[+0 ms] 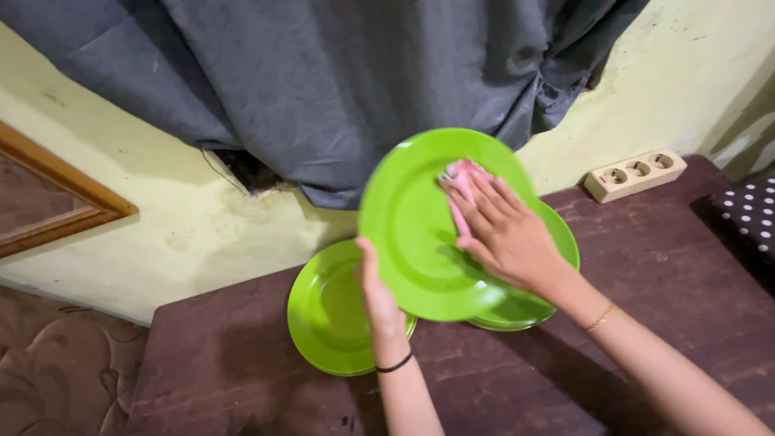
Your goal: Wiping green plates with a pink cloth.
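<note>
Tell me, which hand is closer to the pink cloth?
Right. The right hand presses the pink cloth under its fingers; the left hand grips the plate's lower edge, away from it.

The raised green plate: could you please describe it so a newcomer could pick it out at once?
Above the dark wooden table, before the grey curtain, the raised plate is tilted. The left hand grips its rim; the right hand presses a pink cloth on it. The other plates lie flat.

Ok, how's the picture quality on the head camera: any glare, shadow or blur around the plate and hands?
Head view: light is soft and even; the raised green plate shows only a faint sheen, no harsh glare. The right hand casts a soft shadow on it. Edges look sharp, no motion blur.
</note>
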